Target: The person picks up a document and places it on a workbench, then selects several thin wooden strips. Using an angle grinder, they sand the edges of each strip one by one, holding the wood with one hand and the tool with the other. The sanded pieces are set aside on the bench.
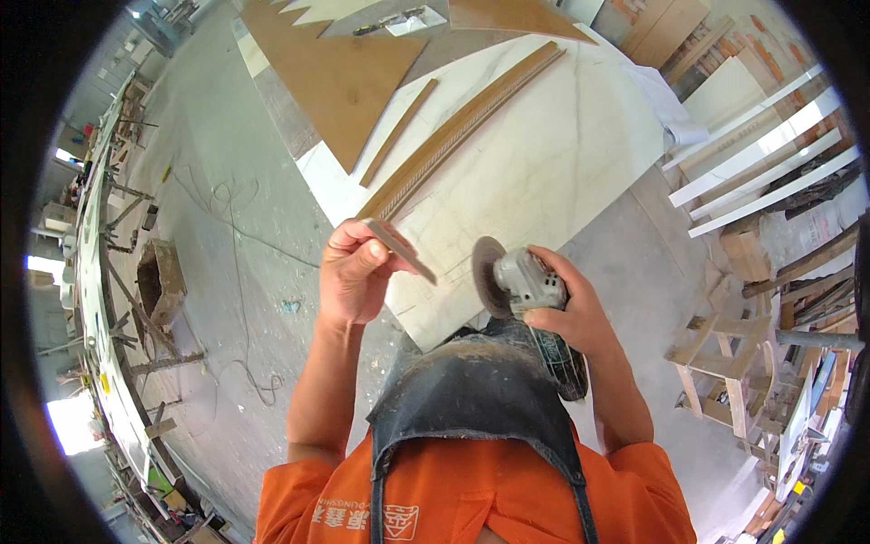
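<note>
Left hand (355, 276) grip is clamped on a thin strip (401, 250); right hand (571, 313) grips the grinder (524, 283), disc at 9 o'clock. Risk: disc likely snatches strip or contacts fingers.

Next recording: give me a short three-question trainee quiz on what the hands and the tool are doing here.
1. True or false: the right hand holds the angle grinder.
2. What does the left hand pinch?
A. a thin flat strip
B. a hammer
C. a paint brush
3. Fill in: the grinder's disc faces the ____ held in the other hand, with a gap between them.

Key
1. True.
2. A.
3. Strip; behind both lies the pale slab with long wooden mouldings on it.
</note>
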Demonstrator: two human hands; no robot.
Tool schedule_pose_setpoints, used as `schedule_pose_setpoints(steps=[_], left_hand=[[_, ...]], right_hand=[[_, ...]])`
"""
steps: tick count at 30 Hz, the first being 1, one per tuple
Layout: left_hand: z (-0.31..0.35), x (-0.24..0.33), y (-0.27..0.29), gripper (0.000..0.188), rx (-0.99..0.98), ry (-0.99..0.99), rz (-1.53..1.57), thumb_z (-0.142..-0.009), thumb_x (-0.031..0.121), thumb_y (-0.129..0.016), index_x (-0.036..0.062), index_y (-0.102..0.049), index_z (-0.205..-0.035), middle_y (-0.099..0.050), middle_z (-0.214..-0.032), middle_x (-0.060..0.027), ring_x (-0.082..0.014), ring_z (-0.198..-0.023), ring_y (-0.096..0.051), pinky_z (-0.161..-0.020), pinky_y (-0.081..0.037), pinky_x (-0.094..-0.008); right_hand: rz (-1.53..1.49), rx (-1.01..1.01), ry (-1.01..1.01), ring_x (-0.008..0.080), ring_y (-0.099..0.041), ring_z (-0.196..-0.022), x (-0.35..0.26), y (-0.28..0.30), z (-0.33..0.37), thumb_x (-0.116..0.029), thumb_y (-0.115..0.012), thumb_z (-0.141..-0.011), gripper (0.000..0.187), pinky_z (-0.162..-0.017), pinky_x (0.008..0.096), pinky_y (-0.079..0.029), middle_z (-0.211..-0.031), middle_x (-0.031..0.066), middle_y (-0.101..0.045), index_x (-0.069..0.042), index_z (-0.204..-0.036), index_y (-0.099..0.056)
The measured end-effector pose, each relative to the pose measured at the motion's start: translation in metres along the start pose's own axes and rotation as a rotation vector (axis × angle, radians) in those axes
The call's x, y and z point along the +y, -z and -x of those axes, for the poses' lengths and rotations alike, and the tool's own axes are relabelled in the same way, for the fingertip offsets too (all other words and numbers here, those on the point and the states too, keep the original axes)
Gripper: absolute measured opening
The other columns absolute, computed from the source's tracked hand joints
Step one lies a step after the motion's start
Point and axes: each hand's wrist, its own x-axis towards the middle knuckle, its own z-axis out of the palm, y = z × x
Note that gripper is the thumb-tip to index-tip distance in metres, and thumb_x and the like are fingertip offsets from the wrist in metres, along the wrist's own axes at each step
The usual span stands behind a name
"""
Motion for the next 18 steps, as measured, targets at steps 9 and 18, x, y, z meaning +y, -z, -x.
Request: schedule_pose_setpoints(steps=[9,18], left_hand=[[-0.125,0.006,0.095,0.025,0.397,0.277,-0.865,-0.095,0.008,-0.067,-0.0044,-0.071,-0.115,-0.071,-0.089,-0.0071,-0.0148,-0.074,-0.069,-0.064,-0.059,-0.0307],[-0.278,-0.092,0.212,0.028,0.252,0.407,-1.684,-0.085,0.018,-0.069,0.0093,-0.079,-0.110,-0.079,-0.099,-0.0123,-0.0257,-0.093,-0.075,-0.083,-0.059,-0.0401]], right_hand=[[-0.013,0.362,-0.159,0.0239,-0.058,-0.125,0.049,0.039,0.039,-0.020,-0.084,-0.066,0.091,-0.107,0.0359,-0.045,-0.137,0.0119,-0.060,-0.001,-0.149,-0.052],[-0.130,0.638,-0.335,0.0248,-0.066,-0.109,0.048,0.046,0.072,-0.003,-0.070,-0.065,0.088,-0.091,0.0365,-0.056,-0.128,0.0140,-0.062,-0.002,-0.150,-0.051]])
